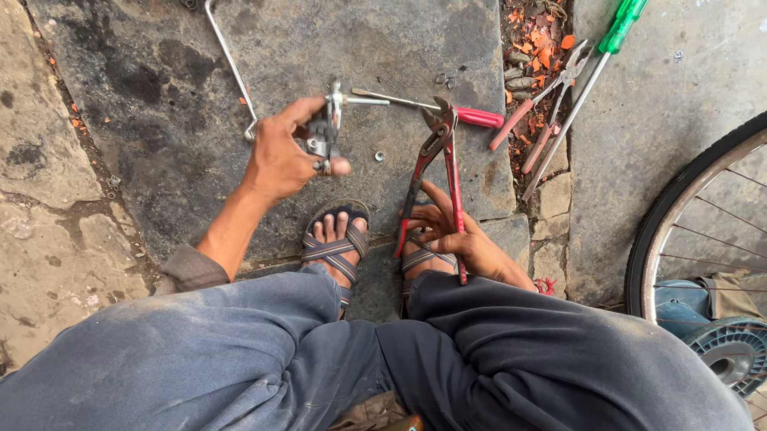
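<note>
Squatting over a dark stone slab (235, 54), I look down past my blue trouser legs and sandalled feet. My left hand (283, 155) is closed around a small metal bicycle brake assembly (325, 131), fingers and thumb clamped on it, holding it up just above the slab. My right hand (456, 236) rests near my right foot, its fingers wrapped loosely over the handles of red-handled pliers (437, 170), whose jaws point up toward a red-handled screwdriver (431, 107) lying on the stone, its metal shaft reaching the brake part.

A bent steel rod (227, 53) lies on the slab to the left of my hand, and a small washer (378, 156) sits on the stone between the brake part and the pliers. Farther right lie another pair of pliers (544, 97) and a long green-handled screwdriver (592, 69). A bicycle wheel (668, 211) curves in at the right edge.

I judge this as mid-work on the brake part: one hand steadies it, the other takes up the pliers. The next move seems to call for raising the jaws to the part and gripping a nut squarely.
</note>
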Demonstrator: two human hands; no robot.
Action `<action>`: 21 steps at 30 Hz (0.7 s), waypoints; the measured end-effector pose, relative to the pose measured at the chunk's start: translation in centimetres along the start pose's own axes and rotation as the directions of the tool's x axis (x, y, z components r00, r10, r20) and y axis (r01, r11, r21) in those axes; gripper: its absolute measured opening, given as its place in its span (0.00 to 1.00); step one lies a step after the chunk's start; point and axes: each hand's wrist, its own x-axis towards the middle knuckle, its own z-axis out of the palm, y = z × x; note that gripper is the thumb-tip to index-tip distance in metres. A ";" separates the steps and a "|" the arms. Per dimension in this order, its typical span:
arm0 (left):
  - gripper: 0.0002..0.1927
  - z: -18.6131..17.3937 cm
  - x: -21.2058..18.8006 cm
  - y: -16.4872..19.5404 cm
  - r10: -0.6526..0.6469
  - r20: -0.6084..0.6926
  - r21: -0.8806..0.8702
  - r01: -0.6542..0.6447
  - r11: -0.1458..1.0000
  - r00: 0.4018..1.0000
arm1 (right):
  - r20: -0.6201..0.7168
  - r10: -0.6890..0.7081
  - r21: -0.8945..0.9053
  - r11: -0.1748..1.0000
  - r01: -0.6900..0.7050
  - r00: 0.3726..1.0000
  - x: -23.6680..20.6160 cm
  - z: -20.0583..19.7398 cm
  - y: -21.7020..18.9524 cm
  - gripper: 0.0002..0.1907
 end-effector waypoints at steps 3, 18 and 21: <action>0.43 0.2 -0.1 0.1 0.000 -0.027 -0.192 -0.005 0.981 1.000 | -0.030 0.005 -0.023 1.000 -0.006 1.000 0.4 -0.6 0.4 0.56; 0.54 -0.3 -0.2 3.7 0.464 -0.135 0.247 -0.423 0.872 0.876 | -0.351 -0.534 -0.925 0.071 -0.373 0.769 2.5 -2.0 -0.6 0.33; 0.55 -0.4 -0.6 4.2 0.469 -0.141 0.244 -0.429 0.870 0.872 | -0.341 -0.569 -0.932 0.098 -0.350 0.749 2.6 -2.3 0.1 0.34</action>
